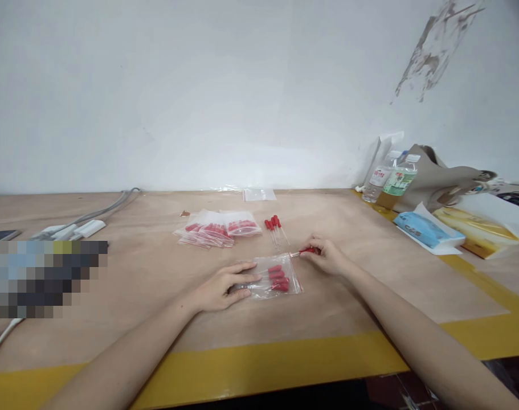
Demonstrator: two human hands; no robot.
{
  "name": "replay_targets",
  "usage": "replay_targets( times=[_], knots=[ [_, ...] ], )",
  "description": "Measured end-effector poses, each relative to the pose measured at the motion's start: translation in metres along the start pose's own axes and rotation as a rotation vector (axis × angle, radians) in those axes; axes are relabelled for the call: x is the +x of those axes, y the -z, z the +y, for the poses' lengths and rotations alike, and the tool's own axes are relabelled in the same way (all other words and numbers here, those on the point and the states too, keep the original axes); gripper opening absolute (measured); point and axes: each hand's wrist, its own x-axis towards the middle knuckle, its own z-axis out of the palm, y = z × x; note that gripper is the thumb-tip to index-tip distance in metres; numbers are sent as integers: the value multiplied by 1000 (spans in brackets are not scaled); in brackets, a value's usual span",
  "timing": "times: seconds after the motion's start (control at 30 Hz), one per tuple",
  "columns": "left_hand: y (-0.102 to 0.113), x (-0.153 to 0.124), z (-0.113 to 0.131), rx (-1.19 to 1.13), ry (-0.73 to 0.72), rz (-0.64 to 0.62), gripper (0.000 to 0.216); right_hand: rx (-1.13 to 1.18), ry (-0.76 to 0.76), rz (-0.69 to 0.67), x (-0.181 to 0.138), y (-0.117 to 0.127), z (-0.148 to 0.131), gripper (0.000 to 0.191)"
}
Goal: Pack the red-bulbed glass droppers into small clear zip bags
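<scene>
A clear zip bag (263, 290) lies flat on the table with several red-bulbed droppers (280, 279) inside, their bulbs toward its right end. My left hand (225, 286) rests on the bag's left part, fingers stretched out and apart. At the bag's right edge, my right hand (325, 256) pinches a dropper (307, 250) by its red bulb. The thin clear tube of this dropper points left to the bag's opening; I cannot tell how far in it reaches. Just behind lie several loose droppers (275, 222), bulbs away from me.
A pile of filled zip bags (219, 228) lies behind my left hand, and a flat clear bag (259, 195) by the wall. Cables and white plugs (88, 229) are at left. Bottles (398, 182), a blue tissue pack (428, 229) and a yellow pack (477, 230) stand or lie at right.
</scene>
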Motion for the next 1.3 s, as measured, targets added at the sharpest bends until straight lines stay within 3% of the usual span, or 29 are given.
replay_targets(
  times=[0.13, 0.27, 0.37, 0.5, 0.67, 0.9, 1.03, 1.2, 1.3],
  knots=[
    [0, 0, 1, 30, 11, -13, 38, 25, 13, -74, 0, 2, 6, 16],
    [0, 0, 1, 50, 16, -7, 42, 73, -36, -2, 0, -7, 4, 20],
    [0, 0, 2, 58, 34, 9, 49, 127, -33, -31, 0, -19, -4, 21],
    [0, 1, 4, 58, 46, 13, 50, 305, -109, -79, -1, -28, -10, 26],
    [1, 1, 5, 47, 36, 16, 50, 487, -187, -116, 1, -22, -9, 29],
    [1, 1, 6, 41, 21, 20, 49, 503, -159, 51, 4, -44, -18, 21],
    [0, 1, 6, 39, 13, 20, 49, 553, -101, 8, 6, -48, -25, 24],
    [0, 1, 6, 44, 29, 10, 49, 790, -105, -148, 7, -44, -26, 35],
    [0, 1, 5, 47, 30, 14, 50, 807, -154, -87, 8, -47, -24, 37]
  ],
)
